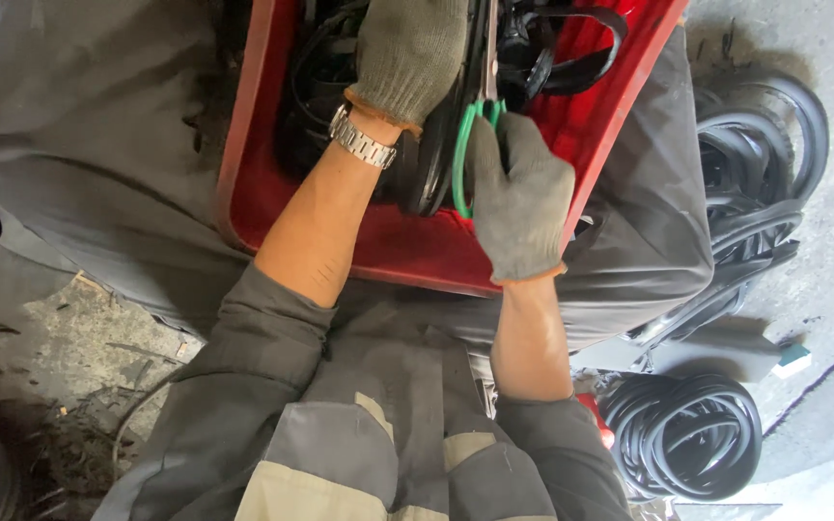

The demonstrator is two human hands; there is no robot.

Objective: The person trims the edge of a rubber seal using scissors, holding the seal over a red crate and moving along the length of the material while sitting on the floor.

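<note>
the red crate [272, 207] rests across your lap, its smooth plastic wall tilted toward you so both hands reach into it without stretching. it holds a tangle of black rubber rings [325, 92], matte and floppy, looped over each other. more of the same lie on the concrete to your right: a tight coil [682, 434] near your knee and a looser heap [755, 169] beside the crate, well apart from your hands.

your grey work trousers [89, 154] and jacket sleeves [243, 386] are coarse cloth, the sleeves pushed up past the forearms so the cuffs stay out of the crate.

your left hand [407, 58], in a knitted grey glove with an orange hem, is closed down over a bundle of rubber in the crate, pinning it flat and taut. a steel link watch [364, 140] sits at that wrist, just below the glove.

your right hand [518, 198], gloved the same, is closed through the green loop handles of the scissors [475, 116]. the blades run up away from you, close beside the left glove, and seem to meet the rubber held there; the tips are hidden at the top edge, so you cannot tell how far they are closed.
</note>
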